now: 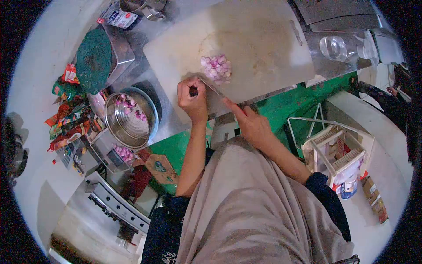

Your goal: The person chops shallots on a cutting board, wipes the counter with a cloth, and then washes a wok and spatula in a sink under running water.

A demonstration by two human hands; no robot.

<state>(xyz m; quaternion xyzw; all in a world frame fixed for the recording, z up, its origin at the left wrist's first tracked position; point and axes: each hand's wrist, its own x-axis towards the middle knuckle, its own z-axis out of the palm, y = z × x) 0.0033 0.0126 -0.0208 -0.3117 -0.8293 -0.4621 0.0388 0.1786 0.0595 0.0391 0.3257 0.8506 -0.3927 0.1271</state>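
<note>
My right hand (252, 125) grips a knife (214, 88), its blade pointing up and left across the near edge of a white cutting board (268, 48). My left hand (193, 99) is closed at the board's lower left, its curled fingers forming a ring beside the knife tip. Whatever those fingers may hold is hidden. Just beyond the blade lies a small heap of cut, pinkish-purple shallots (216, 69). To the left of my left hand, a round metal bowl (154, 114) has several whole shallots (128, 104) in it.
Left of the bowl are colourful packets (72, 114) and a metal container with a green round top (93, 61). More shallots (124, 154) sit in a lower container. A clear jar (338, 47) lies beyond the board's right end. A pale rack (336, 149) stands lower right.
</note>
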